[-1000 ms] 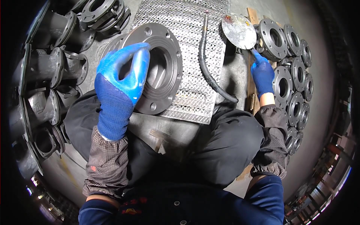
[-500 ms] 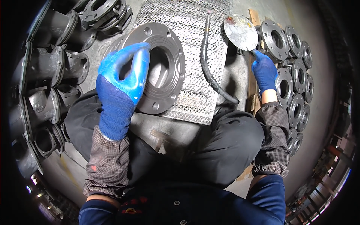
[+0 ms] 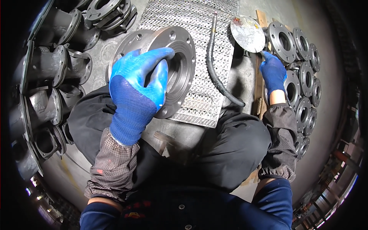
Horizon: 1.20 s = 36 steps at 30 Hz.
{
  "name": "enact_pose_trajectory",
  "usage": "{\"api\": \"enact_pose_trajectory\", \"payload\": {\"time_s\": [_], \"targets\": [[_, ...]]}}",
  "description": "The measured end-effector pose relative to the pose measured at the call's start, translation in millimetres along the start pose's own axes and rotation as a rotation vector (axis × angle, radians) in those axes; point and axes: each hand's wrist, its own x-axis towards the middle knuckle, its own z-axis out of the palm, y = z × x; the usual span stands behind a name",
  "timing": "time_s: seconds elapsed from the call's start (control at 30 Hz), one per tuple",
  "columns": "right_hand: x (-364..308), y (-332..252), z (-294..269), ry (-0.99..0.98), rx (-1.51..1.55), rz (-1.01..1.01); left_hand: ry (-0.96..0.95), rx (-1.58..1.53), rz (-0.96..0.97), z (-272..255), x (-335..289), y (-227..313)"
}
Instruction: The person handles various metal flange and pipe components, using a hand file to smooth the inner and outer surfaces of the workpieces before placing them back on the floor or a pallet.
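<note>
A dark grey flanged pipe fitting [image 3: 178, 94], probably a valve body, lies tilted on a patterned metal sheet, its near ring facing right. My left hand [image 3: 140, 74], in a blue coated glove, is closed on it, fingers over the near flange toward the bore and thumb below; some fingertips are hidden. Behind the hand, its second flange [image 3: 126, 48] shows. Out to the right, my right hand [image 3: 273, 71], also gloved, pinches the lower edge of a round grey disc [image 3: 248, 36] with red and yellow smears; its far fingers are hidden.
A black ribbed hose [image 3: 210, 57] with a metal tip curves across the patterned sheet [image 3: 191, 15]. Several flanged castings [image 3: 42, 69] are stacked at the left. On the right, flanged parts [image 3: 283, 42] stand in rows beside a wooden strip [image 3: 260, 19]. My bent knees [image 3: 237, 149] flank the near side.
My left hand has moved right and slightly down, and the fitting has turned with it, showing more of its far flange. The right hand and disc stay nearly where they were.
</note>
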Motion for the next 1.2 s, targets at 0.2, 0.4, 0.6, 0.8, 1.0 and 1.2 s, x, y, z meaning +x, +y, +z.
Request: {"api": "enact_pose_trajectory", "payload": {"time_s": [0.2,0.4,0.6,0.8,1.0,1.2], "targets": [[7.4,14.4,9.9,0.040,0.021,-0.061,0.001,-0.061,0.034,7.9,3.8,4.4],[4.9,14.0,11.2,0.077,0.007,-0.106,0.059,-0.061,0.060,9.4,4.2,-1.0],[0.9,15.0,12.7,0.095,0.011,-0.121,0.035,-0.090,-0.033,4.0,5.7,0.4],[-2.7,17.0,14.9,0.065,0.163,-0.100,0.070,-0.058,0.012,4.0,3.3,-4.8],[-6.9,28.5,59.5,0.131,0.315,-0.057,0.053,-0.051,-0.013,3.4,3.0,-3.3],[-3.1,51.4,91.8,0.088,0.586,-0.006,0.073,-0.064,0.029,6.3,3.8,-4.2]]}}
